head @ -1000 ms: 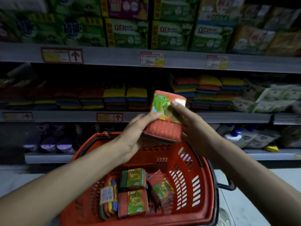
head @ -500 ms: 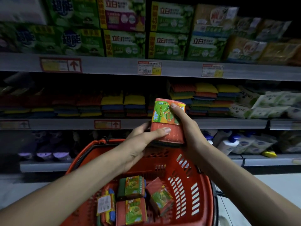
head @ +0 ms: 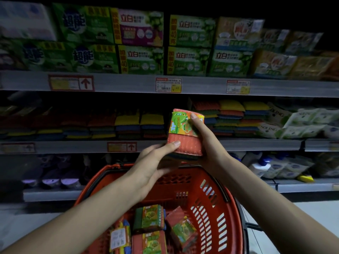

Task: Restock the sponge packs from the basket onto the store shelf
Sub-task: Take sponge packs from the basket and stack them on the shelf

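Observation:
An orange sponge pack (head: 185,142) with a green and yellow label is held upright above the red basket (head: 225,204), level with the middle shelf's front edge (head: 256,144). My right hand (head: 207,142) grips its right side, thumb across the label. My left hand (head: 156,162) holds its lower left corner with the thumb on the front. Several more sponge packs (head: 148,219) lie in the bottom of the basket. Stacked sponges (head: 139,123) in yellow, blue, green and red fill the middle shelf behind the held pack.
Green detergent boxes (head: 189,46) line the top shelf. White wipe packs (head: 304,123) lie at the right of the middle shelf. Bottles (head: 260,165) and purple items (head: 51,178) stand on the lowest shelf. Price tags (head: 168,85) hang on the shelf edges.
Both hands have lifted the sponge pack slightly up and toward the middle shelf. The view has tilted upward, so less of the basket shows.

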